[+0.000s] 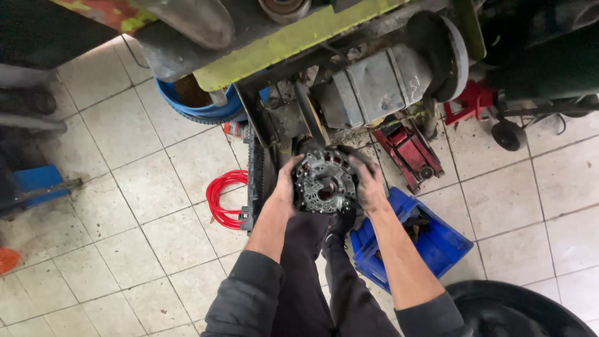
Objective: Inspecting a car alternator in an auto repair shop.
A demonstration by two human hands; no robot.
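Note:
A round, grey metal alternator (324, 182) with a slotted housing is held up in front of me, between both hands. My left hand (286, 182) grips its left side and my right hand (369, 185) grips its right side. Both forearms come up from dark sleeves, above my dark trousers. The alternator hangs just below the underside of a raised machine with a yellow-green frame (293, 40) and a grey cylindrical motor (380, 81).
On the pale tiled floor lie a coiled red hose (223, 200), a blue crate (430, 240) with dark parts inside, a red floor jack (409, 153) and a blue tub (199, 106). A dark round tyre edge (518, 309) shows at bottom right. Another blue box (37, 181) sits at left.

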